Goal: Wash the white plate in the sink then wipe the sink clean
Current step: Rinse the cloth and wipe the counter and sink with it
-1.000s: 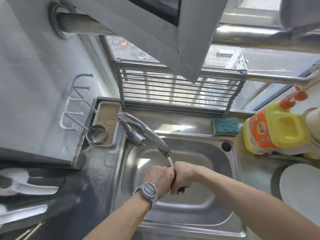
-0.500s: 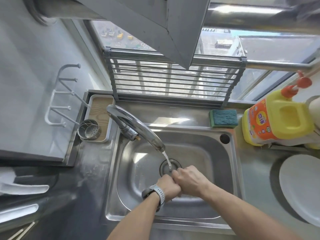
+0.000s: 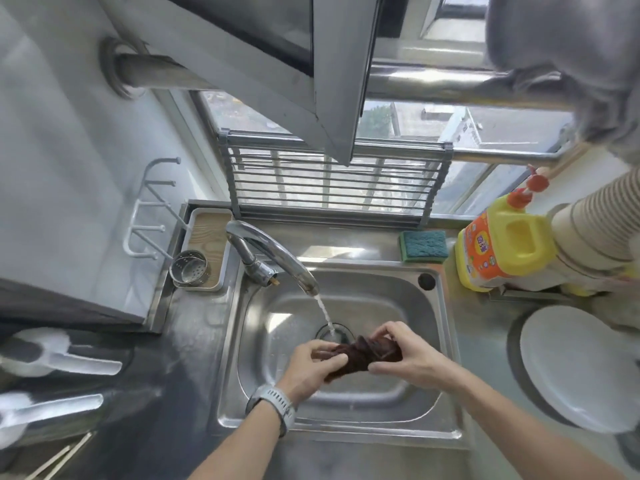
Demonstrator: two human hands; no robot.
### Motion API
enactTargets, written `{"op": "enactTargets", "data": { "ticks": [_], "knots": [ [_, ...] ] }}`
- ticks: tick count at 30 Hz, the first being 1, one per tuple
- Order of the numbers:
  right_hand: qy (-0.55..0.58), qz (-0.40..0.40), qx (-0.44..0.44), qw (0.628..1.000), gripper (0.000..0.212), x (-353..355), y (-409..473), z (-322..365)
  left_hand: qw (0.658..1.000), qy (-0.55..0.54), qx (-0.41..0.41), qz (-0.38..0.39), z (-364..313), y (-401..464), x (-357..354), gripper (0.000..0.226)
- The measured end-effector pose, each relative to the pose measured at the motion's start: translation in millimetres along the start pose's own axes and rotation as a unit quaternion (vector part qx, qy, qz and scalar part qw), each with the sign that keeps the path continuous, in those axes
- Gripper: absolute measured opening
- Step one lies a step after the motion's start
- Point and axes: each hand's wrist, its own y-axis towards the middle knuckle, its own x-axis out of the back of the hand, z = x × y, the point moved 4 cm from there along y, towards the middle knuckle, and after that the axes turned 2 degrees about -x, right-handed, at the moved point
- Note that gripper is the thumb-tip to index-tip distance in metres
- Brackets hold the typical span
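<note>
Far left, counter: two white utensils point(image 3: 52, 358), handles pointing right; what they are is unclear in the blur at the frame edge.

Left wall: white hook rack point(image 3: 149, 216) fixed to the panel.

Far left of the sink: small tray point(image 3: 207, 230) with a wood-grain floor, holding a perforated steel cup point(image 3: 188, 270) at its near end.

Faucet point(image 3: 270, 254): chrome, arching rightward from the sink's far left corner; a thin stream of water point(image 3: 323, 311) runs from the spout toward the drain point(image 3: 334, 332).

Sink point(image 3: 346, 420): stainless steel, single basin, overflow hole at the far right corner.

Left hand point(image 3: 311, 367): over the basin, watch point(image 3: 273, 405) on the wrist, fingers curled round the left end of the cloth.

Cloth point(image 3: 360, 355): dark brown, bunched, held between both hands just near of the stream and above the drain.

Right hand point(image 3: 405, 355): thumb and fingers pinching the cloth's right end.

Far side, window ledge: roll-up wire rack point(image 3: 332, 185) standing against the window.

Far rim of the sink: green sponge point(image 3: 422, 245) lying flat.

Right counter: yellow detergent jug point(image 3: 498, 245) with an orange label and red cap, just beside a stack of paper cups point(image 3: 595, 223).

White plate point(image 3: 575, 368): on the counter right of the sink, well apart from both hands, untouched.
</note>
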Motion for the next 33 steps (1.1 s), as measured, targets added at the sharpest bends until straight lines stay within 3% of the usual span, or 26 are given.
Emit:
{"op": "enactTargets", "data": {
  "ticks": [4,12,14,20,24,26,29,33],
  "knots": [
    [0.183,-0.019,-0.002,0.983,0.028,36.6,-47.9,27.8,0.997,-0.028,-0.067,-0.039,-37.9,-41.6,3.2,0.025],
    [0.355,-0.223,-0.004,0.908,0.013,118.9,-111.1,79.0,0.97,-0.055,-0.225,-0.077,-136.9,-125.2,22.3,0.008],
    [0.361,-0.244,0.022,0.9,0.012,130.4,-122.3,97.1,0.966,-0.068,-0.241,-0.07,-150.1,-136.9,30.4,0.007],
    [0.258,-0.271,0.106,0.921,0.017,146.9,-139.8,150.1,0.954,-0.134,-0.253,-0.088,-178.5,-161.1,43.3,0.011],
    [0.302,-0.234,0.145,0.913,0.014,169.3,-152.6,191.9,0.921,-0.195,-0.311,-0.126,-213.0,-178.1,60.3,0.015],
    [0.315,-0.17,0.146,0.922,0.027,174.4,-152.3,203.6,0.917,-0.224,-0.303,-0.132,-222.7,-180.1,68.0,0.019],
    [0.298,-0.056,0.046,0.952,0.068,136.2,-129.9,180.0,0.949,-0.183,-0.215,-0.142,-191.5,-170.5,74.4,0.042],
    [0.278,-0.066,-0.045,0.957,0.119,94.8,-89.6,126.6,0.973,-0.094,-0.165,-0.134,-144.9,-162.0,94.3,0.045]
  ]
}}
